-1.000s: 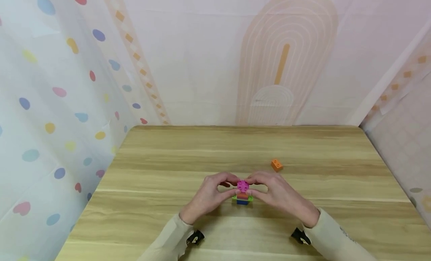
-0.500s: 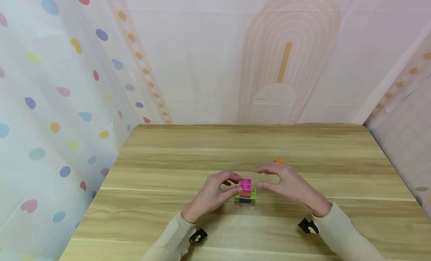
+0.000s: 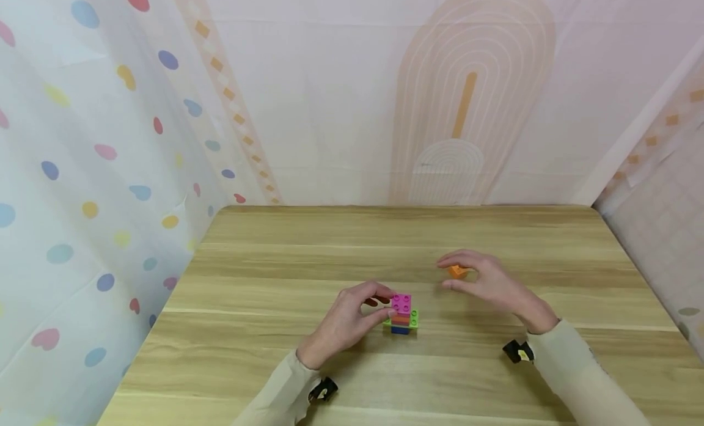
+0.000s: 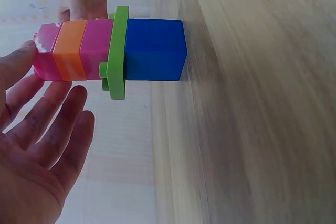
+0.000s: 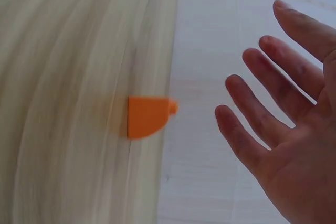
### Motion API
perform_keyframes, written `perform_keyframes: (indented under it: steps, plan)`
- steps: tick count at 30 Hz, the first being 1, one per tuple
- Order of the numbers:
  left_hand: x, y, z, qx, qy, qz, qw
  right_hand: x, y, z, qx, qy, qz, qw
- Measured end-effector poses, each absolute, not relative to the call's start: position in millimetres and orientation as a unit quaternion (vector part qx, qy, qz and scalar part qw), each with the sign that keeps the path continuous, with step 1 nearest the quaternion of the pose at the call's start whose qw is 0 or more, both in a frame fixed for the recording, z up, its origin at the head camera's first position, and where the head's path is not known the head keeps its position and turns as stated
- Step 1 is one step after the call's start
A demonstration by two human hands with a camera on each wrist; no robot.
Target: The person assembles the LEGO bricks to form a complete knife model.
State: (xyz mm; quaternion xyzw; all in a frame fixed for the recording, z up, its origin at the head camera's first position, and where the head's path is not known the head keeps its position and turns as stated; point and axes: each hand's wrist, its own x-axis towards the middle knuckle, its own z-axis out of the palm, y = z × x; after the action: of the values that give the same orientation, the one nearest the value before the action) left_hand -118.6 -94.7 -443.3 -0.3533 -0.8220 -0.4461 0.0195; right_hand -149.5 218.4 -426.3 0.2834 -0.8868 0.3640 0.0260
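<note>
A tower of toy building bricks (image 3: 401, 321) stands upright on the table. In the left wrist view, from the table up, I see a blue brick (image 4: 156, 51), a wider green plate (image 4: 118, 53), a pink brick (image 4: 96, 43), an orange brick (image 4: 70, 51) and a pink top brick (image 4: 47, 51). My left hand (image 3: 352, 316) pinches the top brick between thumb and fingers. Farther back and to the right, my right hand (image 3: 489, 282) hovers with fingers spread around a loose orange brick (image 3: 458, 271). That brick has a curved side in the right wrist view, and the hand is apart from it.
The wooden table (image 3: 308, 242) runs back to a patterned curtain (image 3: 330, 108). Another dotted curtain (image 3: 110, 200) hangs along the left side. Black wrist mounts (image 3: 323, 389) sit below the sleeves.
My right hand has let go of the tower and moved right and away to the loose orange brick. My left hand has stayed at the top pink brick.
</note>
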Motion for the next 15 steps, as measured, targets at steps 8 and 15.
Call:
perform_keyframes:
  steps: [8,15]
  plan:
    - [-118,-94,-443,-0.347,-0.827,-0.442,0.015,-163,239,-429,0.242,-0.894,0.374,-0.053]
    - [-117,-94,-443,-0.34,-0.827,-0.448,0.011,-175,250,-436,0.256,-0.893,0.36,-0.08]
